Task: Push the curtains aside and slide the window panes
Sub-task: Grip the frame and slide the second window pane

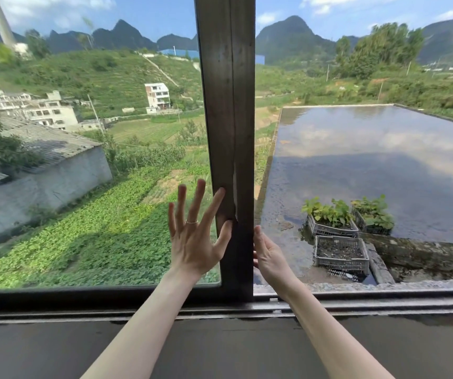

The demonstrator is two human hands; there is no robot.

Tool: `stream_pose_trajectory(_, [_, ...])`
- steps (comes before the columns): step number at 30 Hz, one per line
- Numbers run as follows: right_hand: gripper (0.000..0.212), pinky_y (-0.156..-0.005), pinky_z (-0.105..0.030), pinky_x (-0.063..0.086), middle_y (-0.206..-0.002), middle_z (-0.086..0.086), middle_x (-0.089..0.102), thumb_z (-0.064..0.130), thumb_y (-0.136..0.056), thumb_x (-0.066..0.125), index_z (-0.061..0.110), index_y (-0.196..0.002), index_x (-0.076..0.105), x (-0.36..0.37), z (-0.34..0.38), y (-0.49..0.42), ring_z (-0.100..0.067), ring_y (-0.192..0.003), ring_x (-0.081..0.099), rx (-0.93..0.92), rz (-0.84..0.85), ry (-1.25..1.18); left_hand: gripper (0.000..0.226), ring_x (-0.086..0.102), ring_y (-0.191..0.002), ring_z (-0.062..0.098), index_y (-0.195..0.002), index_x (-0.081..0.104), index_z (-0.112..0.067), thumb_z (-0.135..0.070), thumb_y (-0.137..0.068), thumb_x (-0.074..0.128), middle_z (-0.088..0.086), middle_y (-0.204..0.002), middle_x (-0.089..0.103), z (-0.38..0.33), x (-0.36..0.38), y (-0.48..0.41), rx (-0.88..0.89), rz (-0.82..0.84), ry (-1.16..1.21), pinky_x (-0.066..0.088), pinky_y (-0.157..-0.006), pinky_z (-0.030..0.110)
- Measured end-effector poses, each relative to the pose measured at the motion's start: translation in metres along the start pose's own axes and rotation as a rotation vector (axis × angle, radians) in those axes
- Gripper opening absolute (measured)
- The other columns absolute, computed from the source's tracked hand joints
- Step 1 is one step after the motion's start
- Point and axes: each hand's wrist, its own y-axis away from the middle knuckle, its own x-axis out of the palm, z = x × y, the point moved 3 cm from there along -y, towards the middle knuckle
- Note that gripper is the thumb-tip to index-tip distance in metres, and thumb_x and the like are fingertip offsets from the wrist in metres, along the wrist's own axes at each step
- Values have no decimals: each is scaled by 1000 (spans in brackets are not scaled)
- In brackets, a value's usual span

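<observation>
A sliding window pane (88, 149) with a dark upright frame post (228, 105) fills the left half of the view. To the right of the post the window stands open to the outside. My left hand (195, 236) lies flat against the glass with fingers spread, its index finger and thumb touching the post's left side. My right hand (270, 255) curls around the post's right edge, fingers hidden behind it. No curtain is in view.
A dark sill (219, 348) and the bottom sliding track (356, 305) run across the lower view. Outside lie a flooded flat roof (383, 160), plastic crates with plants (340, 250), fields and buildings.
</observation>
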Motion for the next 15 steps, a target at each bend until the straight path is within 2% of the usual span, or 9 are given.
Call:
stream_pose_trajectory(3, [43, -111, -45, 40, -127, 19, 65, 85, -78, 41, 61, -107, 62, 13, -2, -5, -8, -123, 58, 16, 28, 12, 68, 20, -148, 29, -146, 35, -32, -55, -86, 58, 1, -156, 24, 9, -17, -10, -57, -94, 19, 12, -116, 59])
stream_pose_trajectory(4, [45, -111, -44, 40, -128, 19, 64, 86, -77, 40, 62, -109, 61, 19, -2, -8, -7, -123, 57, 16, 42, 26, 71, 21, -148, 28, -146, 34, -31, -57, -84, 58, 2, -155, 23, 13, -24, -15, -113, -119, 33, 11, -116, 60])
stream_pose_trajectory(6, [47, -110, -44, 41, -128, 20, 64, 86, -78, 36, 64, -113, 59, 32, -1, -12, -6, -122, 58, 9, 85, 65, 83, 11, -151, 28, -150, 29, -29, -65, -82, 58, 3, -160, 14, 20, -36, -26, -233, -142, 78, 2, -118, 59])
stream_pose_trajectory(7, [54, -110, -44, 41, -130, 18, 63, 87, -78, 35, 61, -120, 57, 40, 0, -14, -8, -124, 57, 7, 108, 87, 90, 4, -153, 27, -153, 25, -29, -70, -80, 58, 2, -163, 8, 23, -41, -31, -275, -141, 98, -2, -118, 59])
stream_pose_trajectory(9, [84, -113, -46, 36, -141, 8, 56, 92, -74, 31, 42, -139, 49, 58, 2, -19, -15, -131, 51, -4, 153, 134, 101, -7, -153, 27, -157, 18, -32, -77, -76, 57, 0, -166, -1, 29, -50, -38, -318, -114, 121, -5, -115, 64])
stream_pose_trajectory(11, [105, -115, -47, 33, -147, 1, 50, 96, -68, 29, 29, -147, 42, 75, 4, -25, -19, -136, 46, -3, 194, 186, 107, -14, -152, 28, -157, 13, -35, -81, -72, 58, -1, -167, -6, 38, -56, -42, -350, -81, 115, -4, -113, 68])
stream_pose_trajectory(13, [104, -116, -47, 32, -150, 3, 47, 95, -69, 27, 28, -148, 40, 94, 9, -28, -17, -138, 43, -26, 237, 212, 108, -15, -152, 29, -157, 9, -37, -82, -71, 58, -1, -167, -7, 50, -63, -42, -381, -61, 90, -1, -113, 68])
stream_pose_trajectory(15, [92, -115, -45, 33, -149, 5, 48, 87, -76, 27, 31, -147, 43, 110, 11, -31, -15, -137, 44, -49, 263, 205, 106, -13, -152, 29, -156, 8, -37, -83, -73, 55, 0, -167, -6, 65, -71, -40, -396, -32, 58, 1, -114, 68])
